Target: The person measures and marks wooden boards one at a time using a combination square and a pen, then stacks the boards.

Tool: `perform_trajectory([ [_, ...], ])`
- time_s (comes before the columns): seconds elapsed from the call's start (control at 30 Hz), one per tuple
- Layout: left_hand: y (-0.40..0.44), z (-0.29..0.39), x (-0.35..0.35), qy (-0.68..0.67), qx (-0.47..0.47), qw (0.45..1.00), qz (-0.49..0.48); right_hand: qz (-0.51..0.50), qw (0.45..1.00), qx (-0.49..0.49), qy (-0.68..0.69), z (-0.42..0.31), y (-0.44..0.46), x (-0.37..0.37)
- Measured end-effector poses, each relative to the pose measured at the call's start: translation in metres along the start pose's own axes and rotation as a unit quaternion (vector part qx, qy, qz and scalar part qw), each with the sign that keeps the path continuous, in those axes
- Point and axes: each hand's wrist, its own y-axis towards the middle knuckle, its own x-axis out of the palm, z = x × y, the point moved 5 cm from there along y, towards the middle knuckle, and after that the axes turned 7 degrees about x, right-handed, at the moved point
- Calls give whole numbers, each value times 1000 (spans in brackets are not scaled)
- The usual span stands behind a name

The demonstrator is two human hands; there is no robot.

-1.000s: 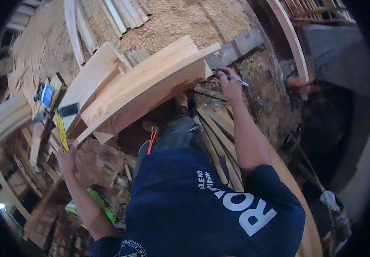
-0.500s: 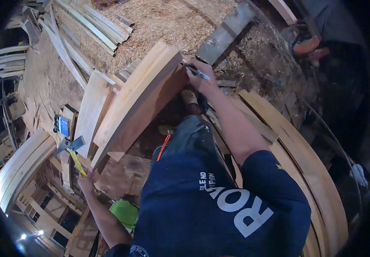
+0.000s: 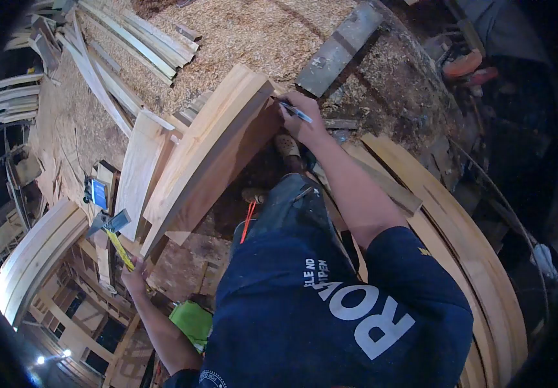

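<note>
A pen (image 3: 297,112) with a pale blue-and-white barrel is pinched in my right hand (image 3: 303,116), its tip close to the upper end of a thick curved timber (image 3: 211,139). This timber slants across the middle, its shaded side facing me. Near its lower end, my left hand (image 3: 135,274) is closed round the end of a slim yellow, dark-marked tool (image 3: 119,249). The yellow part leads up to a grey metal head (image 3: 116,221); its exact kind is unclear. Beside the thick timber lies a paler curved board (image 3: 138,168).
Curved boards (image 3: 463,249) are stacked on my right, and more curved timbers (image 3: 36,252) at lower left. A grey plank (image 3: 340,48) and long strips (image 3: 140,45) lie on shavings. A blue-screened device (image 3: 99,193) and a green cloth-like item (image 3: 192,323) are nearby.
The whole view has shifted slightly. My right hand keeps the pen at the timber's upper end, and my left hand keeps hold of the yellow tool.
</note>
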Motion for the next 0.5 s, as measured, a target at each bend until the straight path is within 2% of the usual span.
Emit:
perform_trajectory([
  [0.5,-5,12,1,26,11,1000,4,8,1000,-28,12,-1,1,1],
])
